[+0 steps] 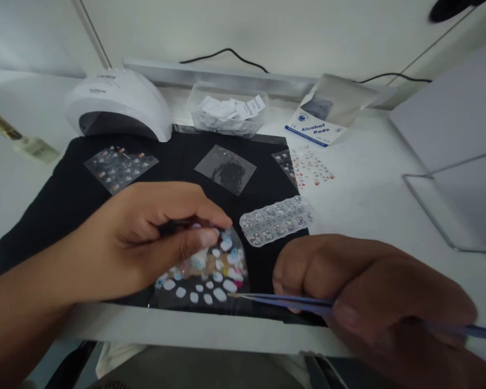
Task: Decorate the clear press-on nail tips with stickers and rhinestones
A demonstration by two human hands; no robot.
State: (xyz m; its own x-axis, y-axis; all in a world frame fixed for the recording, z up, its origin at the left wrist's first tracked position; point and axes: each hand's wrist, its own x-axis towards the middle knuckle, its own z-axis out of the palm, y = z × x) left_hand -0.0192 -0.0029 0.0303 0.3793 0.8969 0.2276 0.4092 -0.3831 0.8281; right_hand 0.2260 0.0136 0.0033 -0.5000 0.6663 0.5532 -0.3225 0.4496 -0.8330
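In my left hand (162, 243), thumb and fingers pinch a clear sheet of nail stickers (204, 283) above the black cloth. White nail shapes line its lower edge, with blue, pink and yellow designs higher up. My right hand (372, 286) grips blue-purple tweezers (291, 301), which point left. Their tips reach a white nail sticker near the sheet's lower right edge. Whether the tips have caught the sticker I cannot tell. Just beyond my right hand lies a clear case of rhinestones (276, 219) with many small compartments.
A white nail lamp (119, 105) stands at the back left. Near the wall are a clear tub (230, 127) of white packets and an alcohol pads box (322, 129). More sticker sheets (121, 165) lie on the black cloth (182, 156). A metal stand (437, 216) is at right.
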